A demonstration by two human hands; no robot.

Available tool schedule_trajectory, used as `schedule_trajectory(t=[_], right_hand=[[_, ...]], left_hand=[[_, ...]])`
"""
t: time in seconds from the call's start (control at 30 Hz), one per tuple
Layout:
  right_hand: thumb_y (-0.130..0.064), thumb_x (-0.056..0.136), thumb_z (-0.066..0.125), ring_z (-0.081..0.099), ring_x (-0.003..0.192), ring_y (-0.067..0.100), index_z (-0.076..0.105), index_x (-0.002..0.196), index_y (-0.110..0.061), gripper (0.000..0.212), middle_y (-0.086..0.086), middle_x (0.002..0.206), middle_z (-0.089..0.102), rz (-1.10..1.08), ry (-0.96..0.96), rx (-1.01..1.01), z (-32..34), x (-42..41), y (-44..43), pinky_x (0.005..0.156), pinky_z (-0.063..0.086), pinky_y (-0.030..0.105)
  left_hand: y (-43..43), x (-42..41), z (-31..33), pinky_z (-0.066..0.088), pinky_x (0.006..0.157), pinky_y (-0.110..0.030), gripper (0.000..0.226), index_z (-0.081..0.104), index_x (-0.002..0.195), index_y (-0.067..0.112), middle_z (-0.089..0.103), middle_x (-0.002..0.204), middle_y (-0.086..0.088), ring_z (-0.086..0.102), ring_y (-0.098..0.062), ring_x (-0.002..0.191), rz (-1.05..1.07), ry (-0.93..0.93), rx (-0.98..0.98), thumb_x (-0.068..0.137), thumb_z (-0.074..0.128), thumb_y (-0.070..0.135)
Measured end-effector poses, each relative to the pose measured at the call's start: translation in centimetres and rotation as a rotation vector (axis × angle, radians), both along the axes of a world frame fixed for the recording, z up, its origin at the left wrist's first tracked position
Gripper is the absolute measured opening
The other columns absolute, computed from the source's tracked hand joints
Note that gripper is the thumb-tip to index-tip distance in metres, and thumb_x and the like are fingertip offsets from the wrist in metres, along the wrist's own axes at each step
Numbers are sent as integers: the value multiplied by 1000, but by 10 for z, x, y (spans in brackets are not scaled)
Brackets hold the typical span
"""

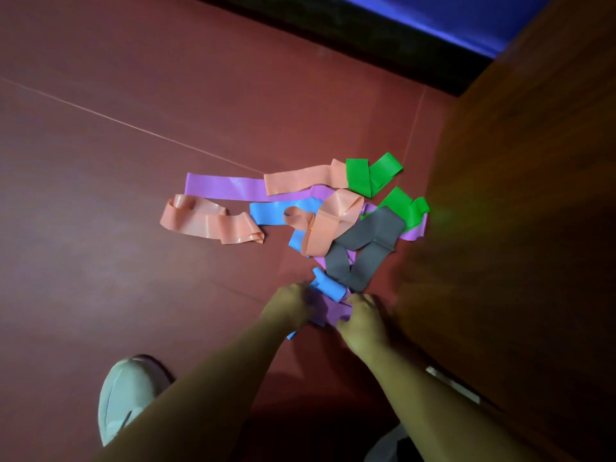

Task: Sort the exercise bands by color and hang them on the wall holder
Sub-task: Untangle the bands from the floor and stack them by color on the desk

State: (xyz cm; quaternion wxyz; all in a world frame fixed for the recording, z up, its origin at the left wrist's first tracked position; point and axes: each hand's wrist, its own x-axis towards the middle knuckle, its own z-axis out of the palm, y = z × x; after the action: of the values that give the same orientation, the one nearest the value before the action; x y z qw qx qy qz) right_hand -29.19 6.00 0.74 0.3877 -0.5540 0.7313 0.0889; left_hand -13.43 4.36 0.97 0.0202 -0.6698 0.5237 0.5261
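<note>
**Both hands on the purple band at the pile's near edge**

Left hand [291, 303] and right hand [360, 316] pinch a crumpled end of the purple band [335, 311] between them, low on the floor [133, 161]. Its length seems to run under the pile toward 1 o'clock. A blue band [328, 288] curls over it at 12 and a grey band [363, 241] lies just beyond; both will likely drag along. A wooden panel [533, 195] crowds in at 3 o'clock. No wall holder is in sight.

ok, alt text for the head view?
The left hand and right hand grip a purple band at the near edge of a tangled pile of peach, blue, green and grey bands on a red floor. A pale shoe shows lower left.
</note>
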Motion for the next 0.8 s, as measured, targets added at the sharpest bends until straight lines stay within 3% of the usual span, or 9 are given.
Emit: schedule_trajectory(t=[0.13, 0.23, 0.3, 0.43, 0.57, 0.63, 0.67, 0.7, 0.8], right_hand=[[-1, 77, 62, 56, 104, 32, 67, 101, -3, 25, 17, 108, 61, -38, 2, -57, -12, -5, 3, 88, 40, 32], [-1, 75, 66, 62, 89, 34, 71, 81, -2, 7, 20, 91, 68, -28, -6, -55, -15, -7, 3, 78, 45, 34], [-2, 74, 69, 62, 84, 32, 73, 76, -6, 6, 16, 87, 67, -44, -37, -53, -10, -8, 1, 75, 44, 31], [-5, 75, 70, 52, 70, 17, 57, 63, -25, 27, 0, 77, 58, -29, -182, -38, 22, -5, -10, 63, 33, 19], [-1, 79, 67, 46, 61, 8, 49, 62, -30, 38, -6, 69, 54, -7, -337, -60, 74, 4, -26, 56, 36, 12], [2, 79, 65, 47, 60, 7, 50, 63, -29, 38, -9, 65, 53, -1, -386, -91, 105, 9, -32, 55, 36, 11], [2, 80, 65, 46, 57, 4, 51, 63, -28, 37, -11, 63, 53, 2, -401, -107, 122, 11, -35, 54, 37, 10], [3, 79, 65, 46, 54, 2, 52, 63, -26, 36, -10, 62, 53, -2, -419, -132, 139, 12, -37, 55, 41, 14], [3, 78, 68, 52, 61, 4, 53, 65, -26, 35, -6, 69, 57, 2, -468, -229, 196, 19, -39, 62, 46, 23]], left_hand=[[8, -10, -18, 37, 80, -28, 46, 61, 125, 9, 66, 113, -15, 59, -34, 104, 74, 30, -79, 79, 68, 12], [12, -12, -21, 37, 73, -26, 26, 67, 105, 6, 69, 101, -15, 62, -35, 95, 108, 32, -98, 79, 68, 8], [15, -9, -17, 35, 71, -24, 24, 66, 104, 7, 70, 100, -14, 62, -34, 95, 140, 32, -96, 80, 69, 10], [9, -1, 13, 37, 81, -23, 43, 60, 127, 12, 67, 112, -13, 60, -31, 105, 108, 47, -106, 85, 68, 13], [2, 8, 58, 40, 86, -25, 20, 74, 100, 10, 68, 103, -5, 60, -26, 98, 1, 136, -139, 81, 68, 15], [1, 16, 85, 45, 76, -29, 6, 68, 77, 12, 66, 82, -4, 60, -12, 77, 78, 202, -141, 82, 64, 14], [1, 20, 104, 44, 70, -26, 14, 61, 73, 14, 60, 75, -2, 54, -3, 66, 119, 260, -137, 85, 62, 8], [2, 24, 126, 42, 65, -21, 17, 56, 75, 15, 56, 74, -3, 50, -1, 63, 182, 315, -111, 89, 60, 4], [8, 33, 187, 46, 59, -21, 5, 56, 95, 12, 61, 88, -9, 60, -15, 73, 428, 489, 7, 94, 56, 7]])
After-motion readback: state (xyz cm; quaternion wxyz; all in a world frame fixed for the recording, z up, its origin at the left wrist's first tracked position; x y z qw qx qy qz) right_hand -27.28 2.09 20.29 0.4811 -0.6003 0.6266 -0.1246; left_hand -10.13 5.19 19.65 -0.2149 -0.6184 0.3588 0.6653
